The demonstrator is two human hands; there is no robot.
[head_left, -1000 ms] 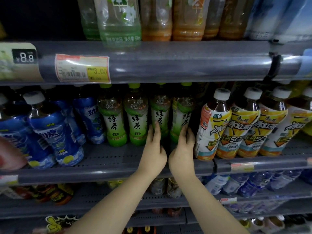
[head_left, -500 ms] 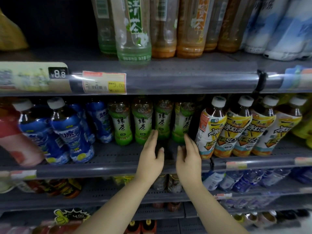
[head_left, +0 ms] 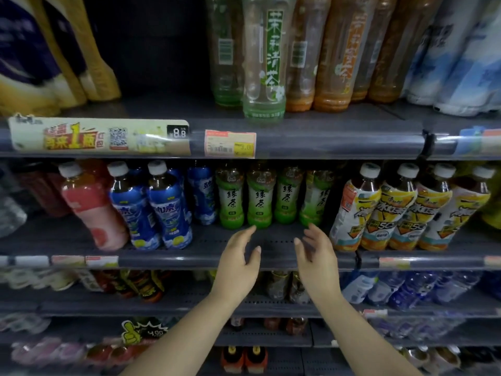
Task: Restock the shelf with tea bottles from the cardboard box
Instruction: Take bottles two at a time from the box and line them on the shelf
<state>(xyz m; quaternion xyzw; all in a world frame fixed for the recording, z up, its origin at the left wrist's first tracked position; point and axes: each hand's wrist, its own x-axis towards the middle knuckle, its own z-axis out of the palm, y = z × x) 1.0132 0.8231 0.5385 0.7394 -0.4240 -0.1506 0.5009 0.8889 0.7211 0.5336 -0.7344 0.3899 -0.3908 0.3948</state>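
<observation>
Several green tea bottles with green labels stand upright in a row at the back of the middle shelf. My left hand hovers in front of them, fingers relaxed and spread, holding nothing. My right hand hovers beside it, palm turned inward, also empty. Both hands are just short of the bottles and touch none of them. No cardboard box is in view.
Blue-labelled bottles and a pink one stand left of the green tea; yellow-labelled tea bottles stand right. Tall bottles fill the upper shelf. Bare shelf floor lies in front of the green tea. Lower shelves hold more drinks.
Both hands have let go of the two rightmost green tea bottles and drawn back toward me. The camera view has tilted upward.
</observation>
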